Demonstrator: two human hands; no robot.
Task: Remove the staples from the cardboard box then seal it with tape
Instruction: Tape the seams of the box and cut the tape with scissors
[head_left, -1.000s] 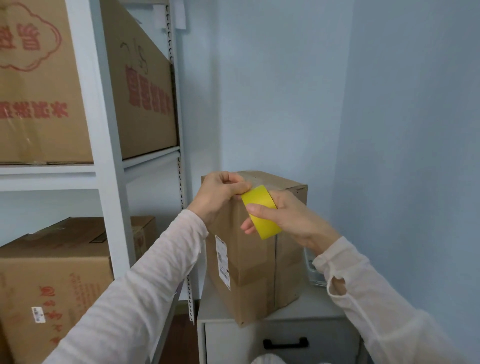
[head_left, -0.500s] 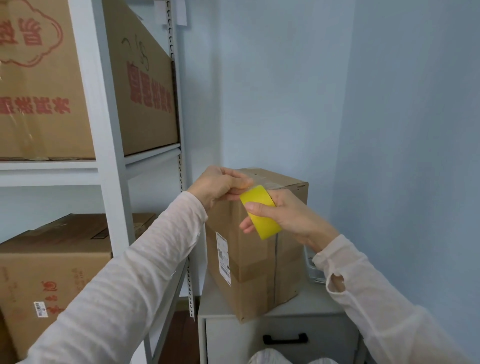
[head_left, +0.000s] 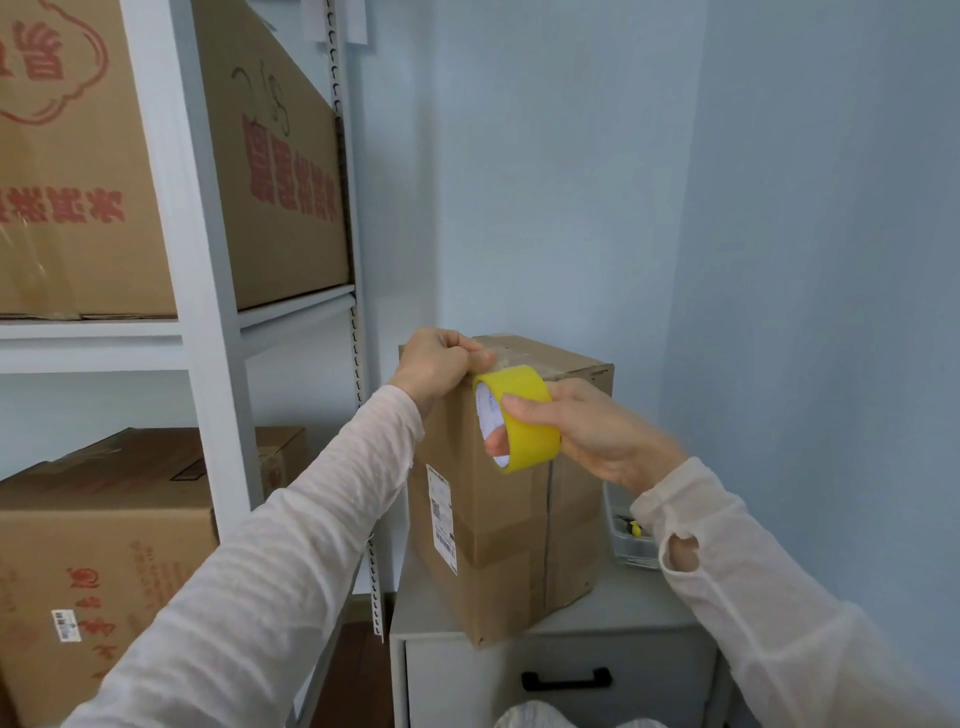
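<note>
Since half a second ago the roll of yellow tape (head_left: 524, 415) has turned, so its white core now faces the camera; both hands sit almost where they were. The right hand (head_left: 592, 434) grips the roll, with the thumb across the yellow outer band and a finger showing through the core. The roll is held against the upper front of the cardboard box (head_left: 498, 525). The left hand (head_left: 439, 364) is curled over the box's top near edge, thumb and forefinger pinched on it; what lies between them is too small to tell. The box stands upright on a grey counter (head_left: 613, 618) with a black drawer handle (head_left: 566, 678), and has a shipping label (head_left: 441, 517) on its left face. A clear plastic bin (head_left: 623, 535) sits just behind it. To the left, a white shelving rack (head_left: 208, 338) carries red-printed cartons (head_left: 280, 171).
</note>
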